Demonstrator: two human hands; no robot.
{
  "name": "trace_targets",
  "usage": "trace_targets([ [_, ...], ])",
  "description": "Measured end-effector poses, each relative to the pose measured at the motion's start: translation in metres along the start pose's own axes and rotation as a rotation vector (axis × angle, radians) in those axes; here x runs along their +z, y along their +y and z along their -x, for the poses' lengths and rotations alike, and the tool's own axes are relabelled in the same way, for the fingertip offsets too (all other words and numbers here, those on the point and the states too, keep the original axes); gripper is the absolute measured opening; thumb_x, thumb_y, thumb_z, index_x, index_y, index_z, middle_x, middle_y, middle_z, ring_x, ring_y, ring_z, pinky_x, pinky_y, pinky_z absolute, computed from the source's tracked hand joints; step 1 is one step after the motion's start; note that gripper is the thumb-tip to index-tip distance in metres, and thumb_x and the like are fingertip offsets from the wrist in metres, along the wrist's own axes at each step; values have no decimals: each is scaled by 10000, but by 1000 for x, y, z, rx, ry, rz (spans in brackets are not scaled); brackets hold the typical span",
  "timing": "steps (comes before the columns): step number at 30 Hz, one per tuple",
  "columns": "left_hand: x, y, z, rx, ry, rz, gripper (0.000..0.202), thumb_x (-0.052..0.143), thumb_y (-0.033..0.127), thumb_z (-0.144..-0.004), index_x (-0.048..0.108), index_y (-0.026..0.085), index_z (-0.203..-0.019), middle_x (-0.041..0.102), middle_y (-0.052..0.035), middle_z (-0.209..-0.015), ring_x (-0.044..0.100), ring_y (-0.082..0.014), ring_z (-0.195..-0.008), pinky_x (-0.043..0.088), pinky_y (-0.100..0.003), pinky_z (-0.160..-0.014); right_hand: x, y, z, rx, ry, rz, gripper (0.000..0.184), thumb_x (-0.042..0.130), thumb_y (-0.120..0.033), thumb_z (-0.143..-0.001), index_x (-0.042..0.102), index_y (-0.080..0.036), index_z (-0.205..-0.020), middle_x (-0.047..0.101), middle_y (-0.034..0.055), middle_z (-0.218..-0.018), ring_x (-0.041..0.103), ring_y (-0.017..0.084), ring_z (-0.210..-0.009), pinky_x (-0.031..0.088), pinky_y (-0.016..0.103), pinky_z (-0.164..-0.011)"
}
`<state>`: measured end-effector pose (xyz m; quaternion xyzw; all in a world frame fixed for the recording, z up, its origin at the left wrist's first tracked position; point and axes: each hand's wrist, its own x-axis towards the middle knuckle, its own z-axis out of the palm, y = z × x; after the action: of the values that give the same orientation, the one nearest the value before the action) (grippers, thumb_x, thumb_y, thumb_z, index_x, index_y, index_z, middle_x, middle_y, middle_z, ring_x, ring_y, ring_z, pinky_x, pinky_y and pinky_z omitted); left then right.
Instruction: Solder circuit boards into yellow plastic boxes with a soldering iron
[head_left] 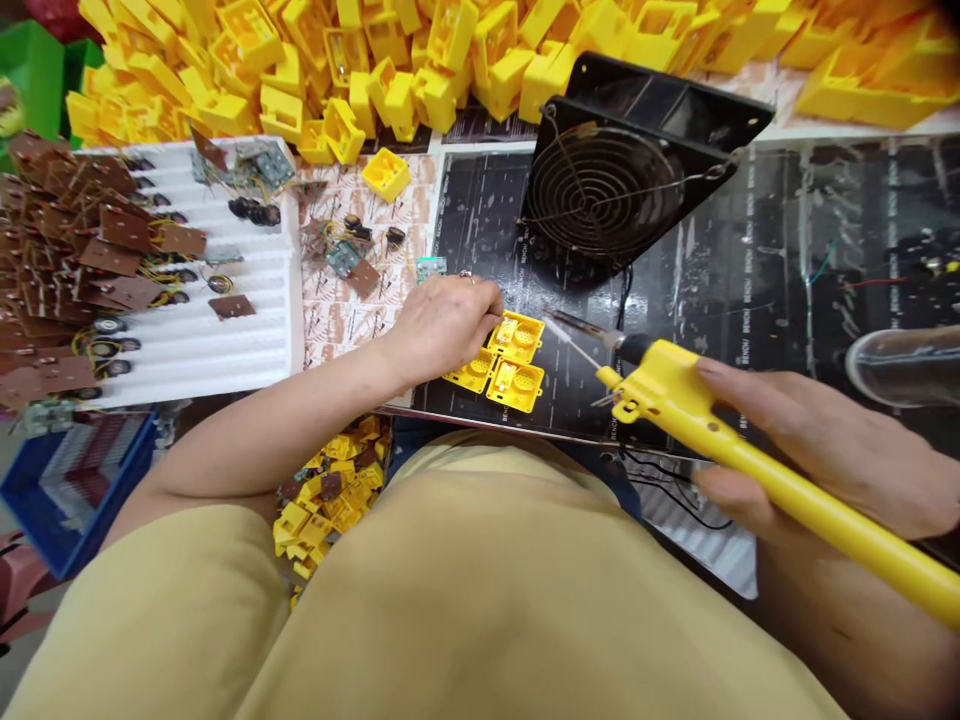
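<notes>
In the head view, my right hand [832,440] is wrapped round a yellow soldering gun [675,385], its dark tip and thin feed tube pointing left. My left hand [450,320] is closed in a pinch at the top left casing of a small group; whatever its fingers hold is hidden. Beside its fingertips lie yellow plastic casings with speaker grilles: an upper one [519,337], a lower right one [515,384] and a lower left one [472,372]. A small green circuit board [431,267] lies just beyond the left hand.
A black fan [607,190] stands behind the casings. Yellow casings [442,50] are heaped along the back. At left, a white tray [255,350] bears many brown boards [124,235] with wired speakers. A clear cylinder [904,367] lies at right; a blue crate [82,490] sits lower left.
</notes>
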<state>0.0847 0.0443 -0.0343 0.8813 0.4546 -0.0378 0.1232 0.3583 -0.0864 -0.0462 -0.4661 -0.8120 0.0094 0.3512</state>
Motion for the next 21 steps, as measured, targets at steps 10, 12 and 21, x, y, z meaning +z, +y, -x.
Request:
trace_targets([
  [10, -1, -2, -3, -2, -48, -16, 260, 512, 233, -921, 738, 144, -1014, 761, -115, -1008, 707, -283, -989, 516, -386, -864, 24, -16, -8, -72, 129, -35, 440, 782, -224, -859, 606, -223, -1262, 757, 8, -829, 731, 183, -662, 624, 255, -595],
  [12, -2, -2, -4, 5, -45, -24, 262, 508, 236, -917, 739, 144, -998, 764, -111, -993, 710, -272, -966, 517, -374, -850, 25, -19, -10, -70, 102, -92, 284, 771, -188, -863, 628, -215, -1107, 747, 6, -800, 737, 179, -691, 629, 246, -621],
  [21, -3, 3, -5, -14, -69, -45, 264, 513, 227, -906, 745, 142, -1002, 767, -107, -1007, 711, -290, -1002, 519, -407, -894, 22, -22, -28, -172, 3, -89, 160, 777, -175, -860, 634, -171, -933, 742, 26, -800, 720, 136, -690, 620, 215, -665],
])
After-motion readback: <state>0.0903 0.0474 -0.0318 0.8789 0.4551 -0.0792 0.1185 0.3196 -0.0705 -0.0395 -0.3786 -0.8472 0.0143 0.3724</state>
